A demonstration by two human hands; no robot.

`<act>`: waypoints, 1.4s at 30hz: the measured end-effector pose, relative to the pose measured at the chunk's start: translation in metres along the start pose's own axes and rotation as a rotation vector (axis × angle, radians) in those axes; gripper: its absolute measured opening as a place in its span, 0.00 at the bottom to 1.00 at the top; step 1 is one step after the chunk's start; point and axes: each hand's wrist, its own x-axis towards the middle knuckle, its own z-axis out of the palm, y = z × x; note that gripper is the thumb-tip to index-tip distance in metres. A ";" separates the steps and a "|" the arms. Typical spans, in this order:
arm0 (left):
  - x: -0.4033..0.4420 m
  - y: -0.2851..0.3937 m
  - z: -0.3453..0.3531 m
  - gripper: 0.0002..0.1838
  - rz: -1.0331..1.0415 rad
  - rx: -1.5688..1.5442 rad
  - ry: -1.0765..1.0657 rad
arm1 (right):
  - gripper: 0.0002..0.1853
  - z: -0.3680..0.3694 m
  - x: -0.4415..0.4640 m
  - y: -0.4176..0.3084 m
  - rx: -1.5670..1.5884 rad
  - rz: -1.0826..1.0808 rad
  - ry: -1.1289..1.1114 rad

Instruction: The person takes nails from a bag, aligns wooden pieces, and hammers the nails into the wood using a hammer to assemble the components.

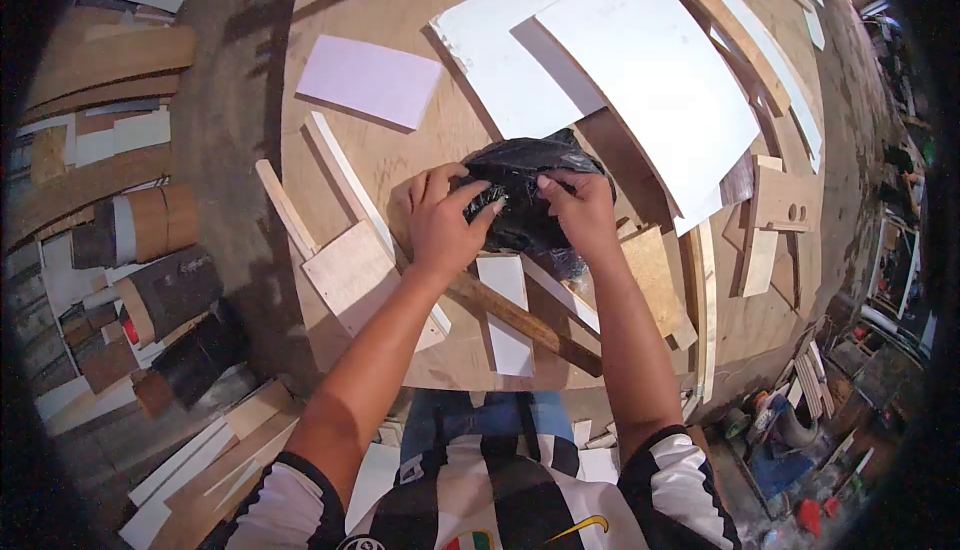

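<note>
A black plastic bag, crumpled, lies near the middle of the wooden table. My left hand is at the bag's left side, its fingers bent over the plastic and partly spread. On the right side, my right hand pinches the bag's plastic between thumb and fingers. Shiny clear plastic shows between the hands. What is inside the bag is hidden. Below the bag, a dark wooden stick lies slantwise across a narrow white board.
Large white panels lie beyond the bag, with a pale purple board at the upper left. Wooden strips and a plywood piece are at the left. A holed wooden piece lies right. Stacked offcuts stand left of the table.
</note>
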 end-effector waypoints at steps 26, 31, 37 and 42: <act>-0.026 0.045 -0.031 0.12 0.024 -0.651 0.199 | 0.07 0.018 -0.063 -0.070 1.216 0.541 -0.104; -0.060 0.029 -0.046 0.06 -0.242 -0.902 0.271 | 0.09 0.052 -0.100 -0.091 1.281 0.654 -0.203; -0.084 -0.038 -0.073 0.06 -0.351 -0.843 0.318 | 0.14 0.081 -0.131 -0.080 0.568 0.245 0.006; -0.085 -0.090 -0.098 0.06 -0.396 -0.696 0.307 | 0.26 0.083 -0.146 -0.040 -0.655 -0.169 0.248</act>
